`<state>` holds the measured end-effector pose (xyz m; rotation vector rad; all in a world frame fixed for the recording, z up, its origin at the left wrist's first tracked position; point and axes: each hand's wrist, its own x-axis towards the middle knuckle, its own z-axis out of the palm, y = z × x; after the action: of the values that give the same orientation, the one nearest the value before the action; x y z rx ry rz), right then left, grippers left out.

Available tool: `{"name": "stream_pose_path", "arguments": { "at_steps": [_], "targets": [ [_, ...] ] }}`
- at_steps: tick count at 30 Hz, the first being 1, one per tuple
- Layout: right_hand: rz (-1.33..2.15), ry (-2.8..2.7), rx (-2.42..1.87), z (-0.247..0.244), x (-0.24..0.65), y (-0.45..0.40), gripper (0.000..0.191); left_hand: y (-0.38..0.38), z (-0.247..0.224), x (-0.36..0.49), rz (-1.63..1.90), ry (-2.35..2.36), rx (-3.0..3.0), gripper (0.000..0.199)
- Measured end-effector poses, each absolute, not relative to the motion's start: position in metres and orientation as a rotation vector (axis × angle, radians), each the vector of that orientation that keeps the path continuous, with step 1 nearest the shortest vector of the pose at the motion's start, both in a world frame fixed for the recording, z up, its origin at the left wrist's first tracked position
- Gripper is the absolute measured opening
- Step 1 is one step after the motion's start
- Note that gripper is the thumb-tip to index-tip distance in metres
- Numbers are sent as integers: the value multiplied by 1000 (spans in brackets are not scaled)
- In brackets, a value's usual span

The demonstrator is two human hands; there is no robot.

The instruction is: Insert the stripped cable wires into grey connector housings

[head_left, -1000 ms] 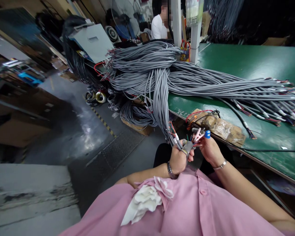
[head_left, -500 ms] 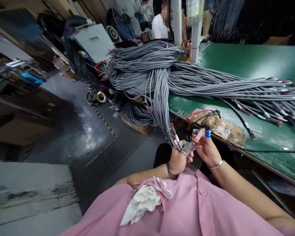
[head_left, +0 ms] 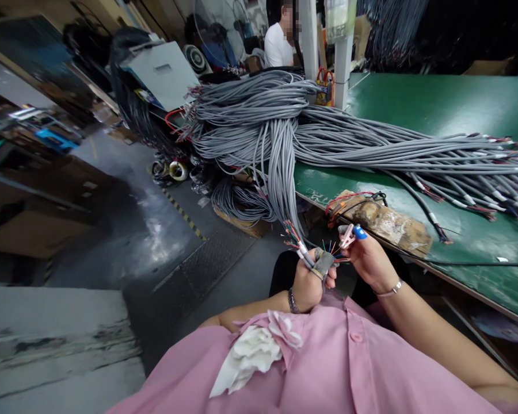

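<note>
My left hand (head_left: 309,286) is closed around grey cables (head_left: 304,253) in front of my body, its thumb wrapped in grey tape. Thin coloured wires (head_left: 331,248) fan out past that thumb. Other bared cable ends (head_left: 292,231) with white sleeves stick up on the hand's left. My right hand (head_left: 373,261), with a blue cover on one fingertip, is just right of the fanned wires. Its fingers pinch a small pink tool (head_left: 347,236), whose exact kind I cannot make out. The tool is slightly apart from most of the wire tips.
A large bundle of grey cables (head_left: 250,138) lies across the green table (head_left: 431,103) and hangs over its edge. A taped wooden block (head_left: 384,224) with a cord sits at the near edge. A person in white (head_left: 278,45) is behind. Coiled cable (head_left: 242,201) rests low down.
My left hand has shifted slightly left and down with the cables, whose bared ends now tilt further left. My right hand has turned and drawn slightly away from the wires, with the pink tool tilted.
</note>
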<state>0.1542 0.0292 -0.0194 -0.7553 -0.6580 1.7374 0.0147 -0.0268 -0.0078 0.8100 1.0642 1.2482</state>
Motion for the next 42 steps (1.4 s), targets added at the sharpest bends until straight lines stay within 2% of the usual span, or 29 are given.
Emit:
{"name": "stream_pose_path", "arguments": {
  "at_steps": [5, 12, 19, 28, 30, 35, 42],
  "targets": [
    [1700, -660, -753, -30, 151, 27, 46, -24, -6, 17, 1250, 1081, 815, 30],
    [1812, -571, -716, -32, 148, 32, 49, -20, -9, 22, 1214, 1110, 864, 34],
    [1723, -406, -744, -29, 140, 35, 39, -19, -15, 21, 1182, 1151, 888, 36],
    [1830, -590, -664, -30, 155, 26, 59, -25, -14, 16, 1185, 1102, 817, 35],
    [1871, -585, -654, -28, 160, 25, 55, -26, -12, 15, 1214, 1092, 807, 34],
    [1808, -666, -691, -21, 162, 26, 29, -24, -4, 15, 1267, 1109, 847, 32],
    [1759, -608, -747, -24, 157, 24, 27, -16, 0, 18, 1273, 1204, 919, 35]
  ]
}}
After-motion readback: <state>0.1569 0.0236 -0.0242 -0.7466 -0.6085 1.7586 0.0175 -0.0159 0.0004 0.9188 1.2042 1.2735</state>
